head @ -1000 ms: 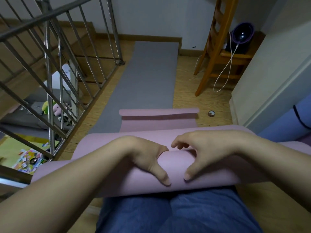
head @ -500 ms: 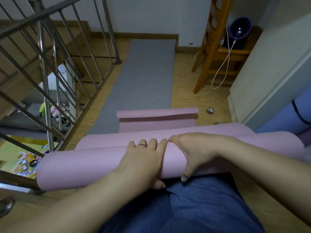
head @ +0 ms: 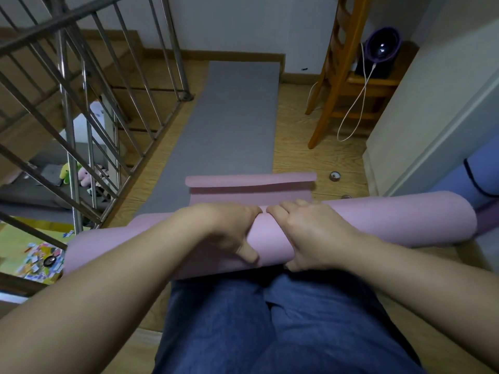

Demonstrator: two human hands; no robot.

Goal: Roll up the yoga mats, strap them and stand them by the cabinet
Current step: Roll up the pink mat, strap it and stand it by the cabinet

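**Pink mat nearly rolled on the landing floor**

A wooden floor (head: 297, 147) on a landing is shown. Everything here is placed from the pink mat (head: 391, 220), whose thick roll lies crosswise just ahead of the person's knees (head: 270, 333). Beyond the roll a grey mat (head: 232, 117) is spread flat, running away to the far wall. A metal railing (head: 81, 103) over a stairwell is seen to the roll's left. A wooden chair (head: 337, 76) with a white cable (head: 359, 103) hanging by it stands beyond the roll's right end. A small round object (head: 334, 176) lies on the floor just past the roll. A pale panel (head: 432, 117), possibly the cabinet, rises by the right end, and a bluish rolled mat (head: 480, 179) banded by a dark strap is beside it.

The rolling step is judged to be in hand and close to finished. Only a short stretch of the pink mat is left flat beyond the roll, its far edge curled up on top of the grey mat. The roll is gripped at its middle by both hands. The left hand (head: 224, 225) and right hand (head: 310, 233) are set side by side, almost touching, with fingers curled over the far side and thumbs pressed on the near side.

Next, the last stretch would need to be wound in with even pressure so that the ends come out flush. The roll would then need to be held tight until a strap is brought. No loose strap can be made out.
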